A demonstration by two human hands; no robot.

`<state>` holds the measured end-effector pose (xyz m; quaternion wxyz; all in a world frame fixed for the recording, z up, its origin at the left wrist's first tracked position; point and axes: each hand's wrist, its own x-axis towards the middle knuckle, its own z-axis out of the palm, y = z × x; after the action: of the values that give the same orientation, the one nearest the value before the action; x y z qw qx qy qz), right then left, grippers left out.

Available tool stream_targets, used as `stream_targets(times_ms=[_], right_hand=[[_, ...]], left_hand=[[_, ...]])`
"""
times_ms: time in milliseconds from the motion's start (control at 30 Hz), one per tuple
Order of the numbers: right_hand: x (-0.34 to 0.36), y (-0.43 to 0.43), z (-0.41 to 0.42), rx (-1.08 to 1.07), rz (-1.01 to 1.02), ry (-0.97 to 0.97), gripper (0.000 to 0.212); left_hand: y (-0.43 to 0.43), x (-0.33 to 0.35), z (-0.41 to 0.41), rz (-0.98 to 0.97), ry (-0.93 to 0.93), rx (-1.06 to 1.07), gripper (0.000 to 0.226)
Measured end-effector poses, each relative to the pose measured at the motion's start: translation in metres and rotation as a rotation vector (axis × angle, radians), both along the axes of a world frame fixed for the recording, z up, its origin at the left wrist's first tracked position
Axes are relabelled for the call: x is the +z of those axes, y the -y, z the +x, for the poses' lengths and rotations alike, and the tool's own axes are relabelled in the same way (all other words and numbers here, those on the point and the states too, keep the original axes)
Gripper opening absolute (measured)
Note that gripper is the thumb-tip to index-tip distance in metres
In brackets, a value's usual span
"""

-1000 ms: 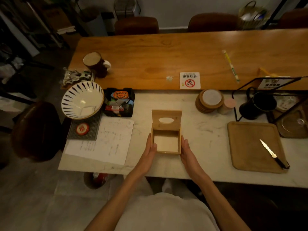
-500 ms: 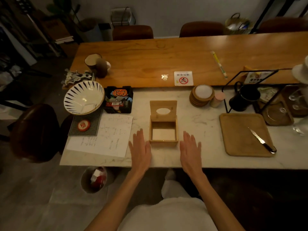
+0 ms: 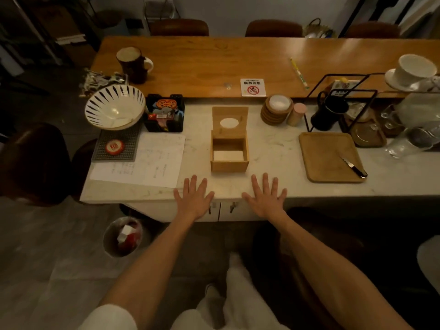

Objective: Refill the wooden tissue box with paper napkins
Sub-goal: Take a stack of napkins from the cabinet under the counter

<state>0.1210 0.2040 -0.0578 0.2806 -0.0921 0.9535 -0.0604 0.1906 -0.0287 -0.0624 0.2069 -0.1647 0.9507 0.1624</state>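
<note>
The wooden tissue box (image 3: 229, 152) stands on the marble tabletop (image 3: 273, 151), its hinged lid (image 3: 230, 122) with an oval slot raised upright; white paper napkins (image 3: 228, 155) lie low inside; left hand (image 3: 193, 198) and right hand (image 3: 266, 198) hover splayed and empty near the tabletop's front edge, clear of the box.

Counts: 2 hands, left hand (image 3: 193, 200) and right hand (image 3: 266, 200), both flat with fingers spread, nothing held. 1 wooden tissue box (image 3: 229, 153), lid up, 1 stack of napkins (image 3: 228, 155) inside. 1 striped bowl (image 3: 115, 106). 1 sheet of paper (image 3: 147, 160). 1 wooden tray (image 3: 326, 157) with 1 knife (image 3: 353, 166). 1 coaster stack (image 3: 276, 113). 1 brown mug (image 3: 133, 64), 1 black pitcher (image 3: 327, 114), 1 white cup (image 3: 415, 67). 1 bin (image 3: 122, 236). 3 chair backs (image 3: 273, 28) behind the far table.
</note>
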Motion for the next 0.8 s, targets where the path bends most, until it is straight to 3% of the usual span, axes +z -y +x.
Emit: stream_targets(times_ms=[300,633,700,800], right_hand=[[-0.019,-0.003,-0.002,-0.022,-0.039,-0.03,0.075],[-0.024,-0.003,0.001,-0.053,-0.135,-0.106,0.069],[-0.028,-0.003,0.004,-0.099,-0.212,-0.173,0.061],[-0.048,0.0,0.012,-0.13,-0.27,-0.422,0.055]], left_hand=[[-0.02,-0.015,-0.002,-0.066,-0.008,0.084,0.059],[-0.024,-0.04,0.008,-0.164,-0.269,0.084,0.056],[-0.026,-0.049,0.008,-0.193,-0.35,0.086,0.056],[-0.031,-0.061,0.008,-0.211,-0.486,0.123,0.052]])
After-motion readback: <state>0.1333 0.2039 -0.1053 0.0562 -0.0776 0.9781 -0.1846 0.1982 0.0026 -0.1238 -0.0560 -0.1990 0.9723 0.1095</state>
